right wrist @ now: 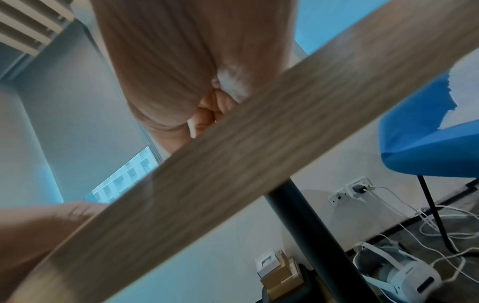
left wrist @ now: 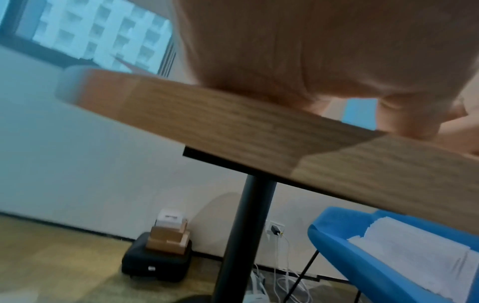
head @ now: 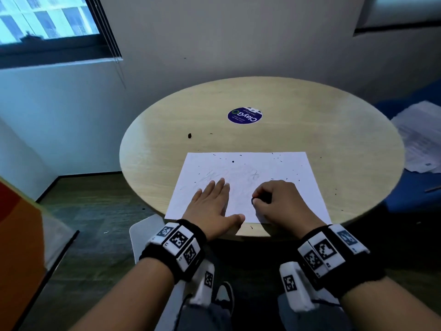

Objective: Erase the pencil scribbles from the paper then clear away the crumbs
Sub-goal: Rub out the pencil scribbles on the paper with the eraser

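A white sheet of paper lies on the near half of the round wooden table. Faint grey pencil scribbles show at its middle. Several dark eraser crumbs are scattered over the sheet and the wood beside it. My left hand lies flat on the paper's near left part, fingers straight. My right hand is curled just to its right and pinches a small dark eraser, which my fingers mostly hide. In the wrist views only my left palm, the right hand's curled fingers and the table edge show.
A dark lump lies on the wood beyond the paper's far left corner. A round blue sticker sits further back. At the right stands a blue chair bearing loose papers. Under the table are a black pole, boxes and cables.
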Demonstrator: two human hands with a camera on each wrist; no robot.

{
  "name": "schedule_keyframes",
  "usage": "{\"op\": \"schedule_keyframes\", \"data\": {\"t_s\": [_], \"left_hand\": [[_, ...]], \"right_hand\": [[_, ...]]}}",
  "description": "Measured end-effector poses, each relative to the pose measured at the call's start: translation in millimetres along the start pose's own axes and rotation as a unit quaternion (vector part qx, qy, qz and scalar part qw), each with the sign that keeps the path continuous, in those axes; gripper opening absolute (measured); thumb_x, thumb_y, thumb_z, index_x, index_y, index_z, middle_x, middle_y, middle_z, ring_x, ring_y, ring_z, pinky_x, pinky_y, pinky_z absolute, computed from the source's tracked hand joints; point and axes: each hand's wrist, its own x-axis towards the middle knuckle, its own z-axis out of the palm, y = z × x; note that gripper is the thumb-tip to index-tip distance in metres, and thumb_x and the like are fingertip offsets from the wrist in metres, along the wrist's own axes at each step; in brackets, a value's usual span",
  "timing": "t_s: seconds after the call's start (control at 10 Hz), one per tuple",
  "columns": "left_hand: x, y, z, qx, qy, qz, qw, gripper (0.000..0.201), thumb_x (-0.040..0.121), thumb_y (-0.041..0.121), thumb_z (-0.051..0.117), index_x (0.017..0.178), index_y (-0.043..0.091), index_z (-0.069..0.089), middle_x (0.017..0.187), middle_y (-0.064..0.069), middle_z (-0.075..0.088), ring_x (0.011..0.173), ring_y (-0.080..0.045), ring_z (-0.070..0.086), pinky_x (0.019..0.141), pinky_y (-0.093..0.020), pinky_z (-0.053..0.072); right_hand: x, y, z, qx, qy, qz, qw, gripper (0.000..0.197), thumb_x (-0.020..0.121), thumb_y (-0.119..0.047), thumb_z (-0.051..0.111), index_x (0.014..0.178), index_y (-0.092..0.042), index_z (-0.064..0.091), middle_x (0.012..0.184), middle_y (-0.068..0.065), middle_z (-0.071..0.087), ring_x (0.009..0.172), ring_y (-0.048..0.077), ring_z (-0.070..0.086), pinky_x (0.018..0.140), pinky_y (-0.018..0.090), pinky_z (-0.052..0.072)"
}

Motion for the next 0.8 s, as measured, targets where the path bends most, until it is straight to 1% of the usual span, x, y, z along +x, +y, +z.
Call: {"op": "schedule_keyframes", "data": {"t_s": [0.1, 0.2, 0.3, 0.4, 0.5, 0.6, 0.7, 0.8], "left_hand": [[-0.8, -10.1, 0.6, 0.038, 0.006, 0.003, 0.999, 0.094, 0.088, 0.076, 0.034, 0.158, 0.027, -0.005, 0.164, 0.009, -0.015, 0.15, -0.01, -0.016, 0.122, -0.036, -0.007], [0.0, -13.8, 3.5, 0.06, 0.013, 0.0, 0.998, 0.096, 0.084, 0.083, 0.028, 0.158, 0.031, -0.007, 0.163, 0.012, -0.018, 0.149, -0.009, -0.019, 0.122, -0.038, -0.008], [3.3, -13.8, 6.6, 0.057, 0.02, -0.007, 0.998, 0.095, 0.082, 0.085, 0.025, 0.156, 0.037, -0.009, 0.161, 0.015, -0.021, 0.148, -0.007, -0.022, 0.122, -0.041, -0.01], [6.0, -13.9, 7.7, 0.054, 0.015, -0.01, 0.998, 0.097, 0.078, 0.088, 0.021, 0.155, 0.039, -0.01, 0.161, 0.016, -0.022, 0.148, -0.007, -0.023, 0.121, -0.041, -0.011], [5.7, -14.6, 7.7, 0.056, 0.004, -0.012, 0.998, 0.103, 0.068, 0.09, 0.012, 0.155, 0.04, -0.011, 0.16, 0.017, -0.023, 0.147, -0.007, -0.023, 0.121, -0.042, -0.011], [5.8, -14.4, 6.0, 0.06, 0.001, -0.01, 0.998, 0.095, 0.077, 0.085, 0.018, 0.155, 0.04, -0.012, 0.16, 0.016, -0.023, 0.148, -0.007, -0.023, 0.121, -0.042, -0.011], [6.3, -15.2, 4.8, 0.059, -0.001, -0.006, 0.998, 0.09, 0.083, 0.081, 0.022, 0.155, 0.04, -0.012, 0.161, 0.016, -0.023, 0.148, -0.008, -0.023, 0.121, -0.042, -0.011], [6.9, -15.4, 5.1, 0.057, -0.005, -0.009, 0.998, 0.095, 0.076, 0.085, 0.016, 0.155, 0.04, -0.012, 0.161, 0.016, -0.023, 0.148, -0.007, -0.023, 0.121, -0.042, -0.011]], "right_hand": [[2.9, 4.0, -4.7, 0.003, -0.007, 0.007, 1.0, 0.011, 0.083, -0.016, 0.061, 0.081, -0.019, 0.072, 0.085, -0.007, 0.069, 0.083, 0.004, 0.062, 0.068, 0.013, 0.044], [5.6, 6.4, -9.3, 0.003, -0.001, 0.012, 1.0, 0.011, 0.083, -0.016, 0.062, 0.08, -0.021, 0.071, 0.085, -0.008, 0.069, 0.083, 0.002, 0.062, 0.068, 0.013, 0.044], [6.2, 3.8, -11.4, -0.019, 0.002, 0.006, 1.0, 0.011, 0.083, -0.017, 0.062, 0.08, -0.021, 0.071, 0.085, -0.009, 0.067, 0.082, 0.002, 0.061, 0.067, 0.012, 0.043], [1.3, -2.8, -4.3, -0.045, -0.014, -0.021, 0.999, 0.01, 0.083, -0.018, 0.061, 0.081, -0.02, 0.071, 0.084, -0.009, 0.066, 0.08, 0.004, 0.06, 0.068, 0.015, 0.045], [-2.7, -9.3, 1.6, -0.056, -0.061, -0.059, 0.995, 0.009, 0.083, -0.02, 0.063, 0.084, -0.022, 0.071, 0.085, -0.01, 0.066, 0.082, 0.003, 0.059, 0.071, 0.014, 0.044], [4.2, -4.3, -6.9, -0.048, -0.039, -0.035, 0.997, 0.009, 0.084, -0.018, 0.063, 0.083, -0.021, 0.072, 0.085, -0.01, 0.066, 0.084, 0.004, 0.059, 0.07, 0.011, 0.041], [6.5, -7.0, -5.9, -0.066, -0.024, -0.031, 0.997, 0.01, 0.084, -0.019, 0.062, 0.083, -0.02, 0.072, 0.084, -0.009, 0.065, 0.083, 0.005, 0.058, 0.068, 0.013, 0.041], [-1.4, -16.9, 7.0, -0.064, -0.061, -0.06, 0.994, 0.009, 0.083, -0.021, 0.062, 0.084, -0.021, 0.072, 0.084, -0.009, 0.065, 0.081, 0.004, 0.059, 0.07, 0.018, 0.045]]}}
